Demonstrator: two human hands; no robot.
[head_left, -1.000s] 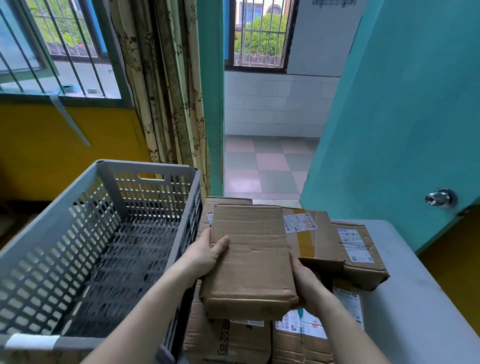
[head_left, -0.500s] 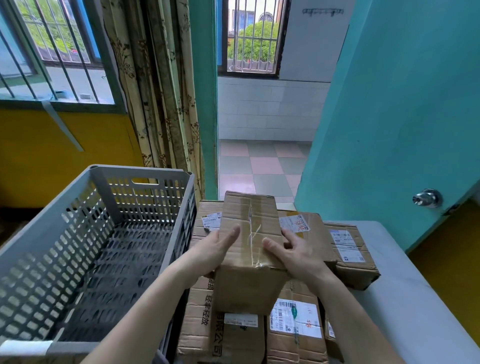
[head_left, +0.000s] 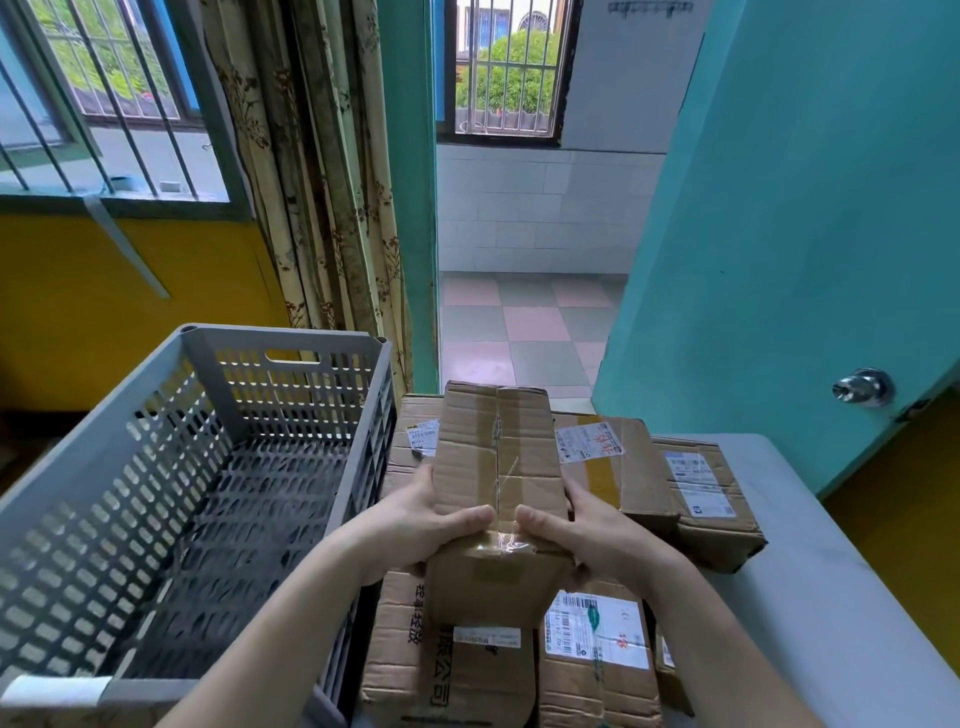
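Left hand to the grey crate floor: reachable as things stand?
Probably yes. The grey crate stands just beside the left hand, open-topped, nothing over it. That hand and the right hand both grip the cardboard box, so it must release or carry it.

The left hand (head_left: 426, 525) and right hand (head_left: 592, 530) clasp one taped brown cardboard box (head_left: 496, 457).
They lie level, thumbs (head_left: 462, 518) laid across its top and nearly meeting, fingers wrapped round its sides; both bare forearms (head_left: 291, 623) reach in from below, converging.
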